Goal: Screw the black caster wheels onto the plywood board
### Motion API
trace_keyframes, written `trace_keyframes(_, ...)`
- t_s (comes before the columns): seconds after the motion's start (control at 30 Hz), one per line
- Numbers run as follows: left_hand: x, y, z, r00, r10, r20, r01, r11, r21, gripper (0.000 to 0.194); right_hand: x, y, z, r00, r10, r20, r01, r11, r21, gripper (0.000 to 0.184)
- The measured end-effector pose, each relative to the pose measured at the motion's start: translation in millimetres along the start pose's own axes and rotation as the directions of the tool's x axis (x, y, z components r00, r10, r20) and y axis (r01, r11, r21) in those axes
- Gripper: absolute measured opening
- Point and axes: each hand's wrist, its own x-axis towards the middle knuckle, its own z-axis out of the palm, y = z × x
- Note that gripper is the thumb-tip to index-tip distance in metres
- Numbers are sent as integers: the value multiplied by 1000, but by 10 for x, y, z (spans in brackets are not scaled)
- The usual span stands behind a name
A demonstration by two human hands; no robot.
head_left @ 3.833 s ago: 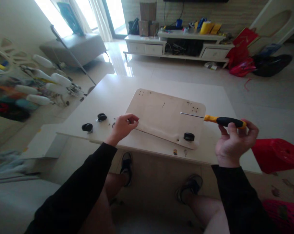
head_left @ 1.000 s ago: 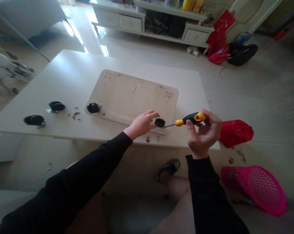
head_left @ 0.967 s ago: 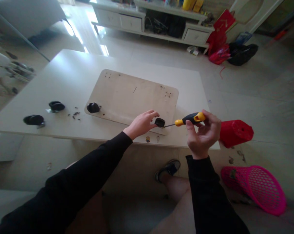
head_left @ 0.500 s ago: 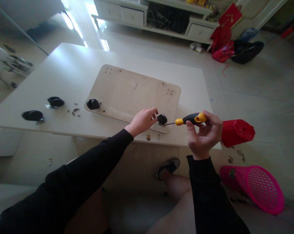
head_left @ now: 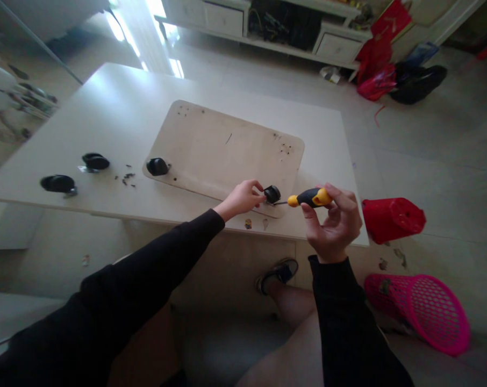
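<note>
My right hand [head_left: 335, 223] is closed around a yellow and black screwdriver [head_left: 310, 198]. Its shaft points left, and the tip reaches the base of a black caster wheel [head_left: 272, 193] at the near right corner of a pale board [head_left: 223, 145]. My left hand [head_left: 245, 198] is at that caster's left side, its bent fingers closed against it. Another caster [head_left: 157, 166] stands on the board's near left corner. Small holes show in the two far corners. The screw under the screwdriver tip is too small to make out.
On the white table [head_left: 118, 113], left of the board, lie two loose casters [head_left: 58, 184] and several dark screws [head_left: 127, 176]. A red bin [head_left: 392, 219] and a pink mesh basket [head_left: 437, 312] are on the right. A white cabinet [head_left: 223, 19] stands beyond.
My right hand and the screwdriver have moved slightly left, and the handle has turned a little. My left hand stays at the same caster. The whole view has shifted slightly.
</note>
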Motion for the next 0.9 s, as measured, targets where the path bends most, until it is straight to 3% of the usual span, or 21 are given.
trace_keyframes(0.13,27,-18,32,999,-46,28,48,996,-79,20,0,-23,2,999,25,38,-26,999,29,60)
trace_keyframes(0.37,5,43,35,996,-66,61,71,994,-88,25,37,-80,7,997,-37,69,34,998,44,65)
trace_keyframes(0.5,-3,70,32,996,-68,59,73,994,-87,24,30,-67,13,998,-11,57,10,1000,18,63)
trace_keyframes(0.7,-19,76,26,996,-75,56,78,994,-70,27,77,-84,29,993,-108,53,109,994,-17,69)
trace_keyframes(0.9,-26,91,25,995,-68,66,74,994,-84,26,137,-113,41,988,-154,31,155,986,-52,54)
